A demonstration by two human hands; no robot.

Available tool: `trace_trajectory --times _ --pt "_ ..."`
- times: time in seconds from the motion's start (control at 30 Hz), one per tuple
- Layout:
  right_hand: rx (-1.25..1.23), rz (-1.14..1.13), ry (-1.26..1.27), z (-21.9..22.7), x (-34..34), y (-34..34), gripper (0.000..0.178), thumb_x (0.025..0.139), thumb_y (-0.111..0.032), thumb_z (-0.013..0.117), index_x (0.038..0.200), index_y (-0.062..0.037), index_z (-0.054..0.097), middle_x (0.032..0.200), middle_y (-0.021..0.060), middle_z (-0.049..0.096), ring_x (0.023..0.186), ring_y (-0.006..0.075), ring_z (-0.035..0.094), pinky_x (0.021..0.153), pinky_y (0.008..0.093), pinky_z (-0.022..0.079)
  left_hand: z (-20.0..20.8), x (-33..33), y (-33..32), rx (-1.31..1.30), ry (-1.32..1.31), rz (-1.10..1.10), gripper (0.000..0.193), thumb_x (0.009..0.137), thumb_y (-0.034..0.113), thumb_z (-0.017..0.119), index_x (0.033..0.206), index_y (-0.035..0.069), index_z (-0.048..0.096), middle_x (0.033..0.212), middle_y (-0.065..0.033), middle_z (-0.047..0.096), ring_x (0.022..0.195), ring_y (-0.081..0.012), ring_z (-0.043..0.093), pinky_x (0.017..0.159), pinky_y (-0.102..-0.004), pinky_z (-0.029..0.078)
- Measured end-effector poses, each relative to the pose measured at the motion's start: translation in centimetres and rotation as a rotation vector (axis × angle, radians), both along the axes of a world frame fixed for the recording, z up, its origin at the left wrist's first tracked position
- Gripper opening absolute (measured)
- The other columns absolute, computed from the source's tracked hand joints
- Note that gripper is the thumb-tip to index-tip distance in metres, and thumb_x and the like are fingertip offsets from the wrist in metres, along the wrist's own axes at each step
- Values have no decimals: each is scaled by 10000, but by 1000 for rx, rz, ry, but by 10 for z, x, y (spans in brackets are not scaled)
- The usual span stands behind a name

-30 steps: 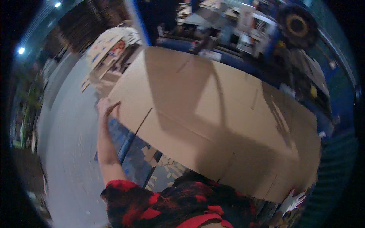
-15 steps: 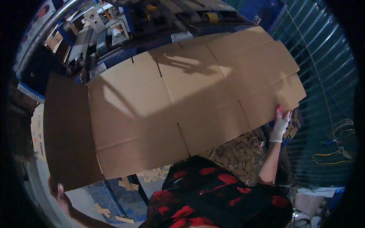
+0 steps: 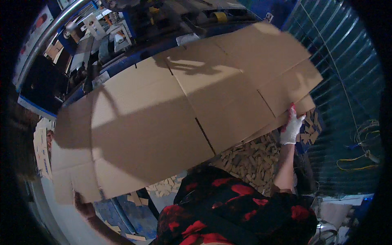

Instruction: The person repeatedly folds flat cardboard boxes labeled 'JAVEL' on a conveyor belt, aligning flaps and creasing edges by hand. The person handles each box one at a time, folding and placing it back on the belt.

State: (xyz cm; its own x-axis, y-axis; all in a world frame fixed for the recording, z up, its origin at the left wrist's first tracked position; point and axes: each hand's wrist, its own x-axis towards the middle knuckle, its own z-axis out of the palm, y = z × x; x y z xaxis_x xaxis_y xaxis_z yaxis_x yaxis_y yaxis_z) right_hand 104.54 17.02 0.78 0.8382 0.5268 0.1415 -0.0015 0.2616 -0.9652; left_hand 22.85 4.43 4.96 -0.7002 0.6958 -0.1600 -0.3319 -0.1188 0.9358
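A large flat cardboard box blank (image 3: 163, 122), brown with creases and dark cut slots, spans the space in front of me at a slant. My left hand (image 3: 84, 207) grips its lower left edge, some fingers hidden by the board. At the lower right edge, my right hand (image 3: 292, 130) wears a white glove with red on the fingers and clasps the cardboard. A second layer of board peeks out beneath the blank next to that hand. Shadows lie across the surface.
Behind the blank stands a machine with a blue frame (image 3: 147, 55) and a metal rail (image 3: 61, 24). A corrugated green wall (image 3: 347, 134) rises at the right. Many cardboard scraps (image 3: 255, 161) are heaped below. Coiled wires (image 3: 367, 141) hang by the wall.
The blank's left panel, standing darker and folded up before, now lies flatter in line with the rest. My left hand moved slightly right, my right hand slightly left and up.
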Motion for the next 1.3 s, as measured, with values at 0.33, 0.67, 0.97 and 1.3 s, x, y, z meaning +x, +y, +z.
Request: trace_trajectory --times 0.33,0.67,0.97,1.3 --pt "-840 -147 -1059 -47 15 -21 618 905 -253 595 1370 76 357 1376 189 421 1284 261 408 1028 342 364 25 -99 -101 1 288 -311 385 953 212 449 1236 -38 525 1272 -175 542 1182 -290 514 1033 -473 398" --pt "213 421 544 37 -15 36 372 835 -198 656 1165 -44 577 1110 70 631 1051 258 593 972 396 417 -15 -33 -65 -143 199 -250 429 866 257 628 1160 -52 583 1186 -114 590 1084 -228 558 932 -388 445" --pt "-333 414 -726 46 -68 16 583 710 98 590 1255 -100 522 1174 142 608 1015 360 615 912 405 468 -26 45 -47 -596 489 -310 372 868 229 636 1157 -2 596 1133 -106 610 1046 -222 547 959 -365 396" --pt "-3 462 -2027 13 -149 45 113 776 -76 640 881 -105 611 1026 71 638 1049 333 590 888 572 451 -14 208 72 -363 2003 -809 669 750 84 590 1376 263 437 1446 -152 348 1261 -493 350 979 -690 281"
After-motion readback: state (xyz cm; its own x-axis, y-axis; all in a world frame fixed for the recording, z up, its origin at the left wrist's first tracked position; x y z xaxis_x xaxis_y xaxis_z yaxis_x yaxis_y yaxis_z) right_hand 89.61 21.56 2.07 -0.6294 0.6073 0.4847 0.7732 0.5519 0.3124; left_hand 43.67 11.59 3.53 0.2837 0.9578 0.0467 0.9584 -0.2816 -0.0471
